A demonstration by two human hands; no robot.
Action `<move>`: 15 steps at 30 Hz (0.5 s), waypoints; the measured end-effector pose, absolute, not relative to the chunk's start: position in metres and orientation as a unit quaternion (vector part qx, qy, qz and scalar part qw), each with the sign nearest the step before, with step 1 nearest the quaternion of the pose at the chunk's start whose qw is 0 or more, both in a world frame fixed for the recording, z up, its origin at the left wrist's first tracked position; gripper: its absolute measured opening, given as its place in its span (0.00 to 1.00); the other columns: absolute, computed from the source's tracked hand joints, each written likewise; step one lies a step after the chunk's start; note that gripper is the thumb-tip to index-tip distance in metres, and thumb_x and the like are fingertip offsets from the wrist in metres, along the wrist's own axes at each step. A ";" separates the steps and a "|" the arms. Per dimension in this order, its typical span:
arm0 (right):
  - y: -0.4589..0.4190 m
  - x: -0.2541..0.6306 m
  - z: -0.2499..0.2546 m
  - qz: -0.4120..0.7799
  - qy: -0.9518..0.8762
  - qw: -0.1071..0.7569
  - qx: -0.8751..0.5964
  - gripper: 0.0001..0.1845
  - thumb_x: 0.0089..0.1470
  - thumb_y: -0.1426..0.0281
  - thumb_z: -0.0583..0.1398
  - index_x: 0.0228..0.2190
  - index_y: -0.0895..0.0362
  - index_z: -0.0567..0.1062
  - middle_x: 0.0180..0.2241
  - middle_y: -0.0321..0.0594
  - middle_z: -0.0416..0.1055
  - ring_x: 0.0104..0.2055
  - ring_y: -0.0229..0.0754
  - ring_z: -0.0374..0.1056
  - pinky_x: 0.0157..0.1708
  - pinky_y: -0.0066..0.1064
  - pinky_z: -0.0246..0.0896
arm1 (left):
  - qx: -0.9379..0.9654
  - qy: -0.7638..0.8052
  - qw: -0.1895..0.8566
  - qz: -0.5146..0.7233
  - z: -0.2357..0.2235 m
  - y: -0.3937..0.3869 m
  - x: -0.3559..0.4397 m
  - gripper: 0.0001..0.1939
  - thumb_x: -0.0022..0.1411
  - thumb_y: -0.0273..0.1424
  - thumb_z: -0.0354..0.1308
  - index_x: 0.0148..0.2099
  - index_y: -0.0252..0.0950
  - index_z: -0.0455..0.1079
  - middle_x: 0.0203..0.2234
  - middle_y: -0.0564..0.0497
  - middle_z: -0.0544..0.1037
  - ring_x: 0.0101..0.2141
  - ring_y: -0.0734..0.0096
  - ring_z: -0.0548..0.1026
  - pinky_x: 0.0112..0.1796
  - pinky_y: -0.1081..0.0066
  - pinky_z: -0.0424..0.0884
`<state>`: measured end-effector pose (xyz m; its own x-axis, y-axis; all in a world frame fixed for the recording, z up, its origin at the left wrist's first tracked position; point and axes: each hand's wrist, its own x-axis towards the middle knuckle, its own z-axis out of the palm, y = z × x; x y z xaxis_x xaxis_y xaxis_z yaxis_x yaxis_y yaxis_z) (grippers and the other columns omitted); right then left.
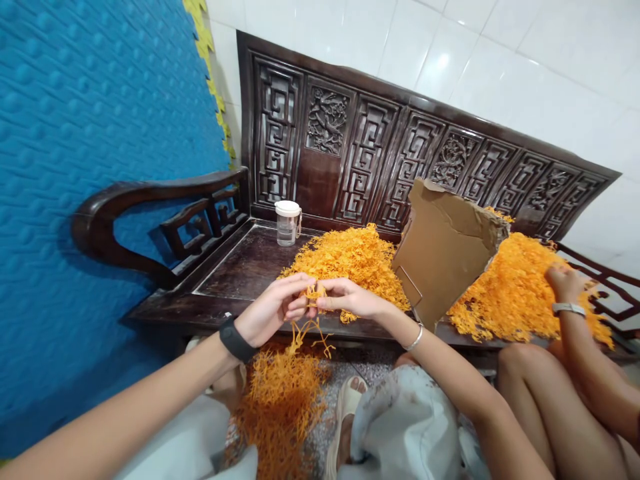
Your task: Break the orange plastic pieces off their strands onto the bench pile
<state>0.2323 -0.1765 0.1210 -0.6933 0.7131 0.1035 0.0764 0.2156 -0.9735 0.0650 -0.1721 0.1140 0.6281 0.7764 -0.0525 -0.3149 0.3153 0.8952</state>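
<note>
Both my hands meet in the middle of the view, just over the front edge of the dark wooden bench (225,273). My left hand (280,303), with a black wristband, has its fingers closed on a small bunch of thin, branching orange pieces (315,293). The fingers of my right hand (347,297) pinch the same bunch from the other side. Some orange strands (303,333) dangle below my hands. Behind them rises a loose orange heap (357,260) of similar pieces. What exactly these pieces are, I cannot tell.
A lidded clear cup (287,223) stands on the bench at left. An upright cardboard sheet (445,247) separates the first heap from another orange heap (515,287), where a co-worker's hand (565,283) reaches in. More orange strands (283,407) lie on the floor between my feet.
</note>
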 end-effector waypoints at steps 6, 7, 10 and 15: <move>-0.177 0.231 0.120 0.585 -0.718 0.270 -0.261 0.15 0.45 0.59 0.60 0.25 0.59 0.68 0.26 0.35 0.70 0.32 0.35 0.65 0.39 0.30 0.59 | 0.458 0.285 0.768 0.344 0.113 -0.172 0.066 0.10 0.50 0.32 0.58 0.24 0.34 0.59 0.08 0.64 0.49 0.11 0.87 0.43 0.14 0.83 0.41; -0.177 0.231 0.120 0.588 -0.718 0.268 -0.260 0.15 0.45 0.59 0.61 0.24 0.59 0.68 0.26 0.35 0.70 0.32 0.35 0.66 0.39 0.31 0.59 | 0.455 0.289 0.770 0.341 0.114 -0.173 0.066 0.11 0.49 0.33 0.58 0.24 0.35 0.59 0.07 0.64 0.48 0.11 0.87 0.43 0.14 0.82 0.40; -0.178 0.231 0.120 0.591 -0.715 0.275 -0.252 0.14 0.45 0.60 0.61 0.24 0.60 0.68 0.27 0.36 0.70 0.32 0.35 0.66 0.39 0.30 0.59 | 0.464 0.285 0.768 0.336 0.116 -0.174 0.066 0.11 0.49 0.33 0.58 0.23 0.35 0.58 0.07 0.64 0.48 0.11 0.86 0.43 0.14 0.82 0.41; -0.181 0.230 0.121 0.597 -0.708 0.285 -0.247 0.13 0.46 0.62 0.61 0.24 0.61 0.69 0.27 0.37 0.70 0.32 0.35 0.67 0.39 0.30 0.60 | 0.481 0.268 0.766 0.331 0.115 -0.173 0.064 0.11 0.49 0.31 0.58 0.23 0.35 0.58 0.08 0.64 0.47 0.11 0.86 0.43 0.14 0.81 0.40</move>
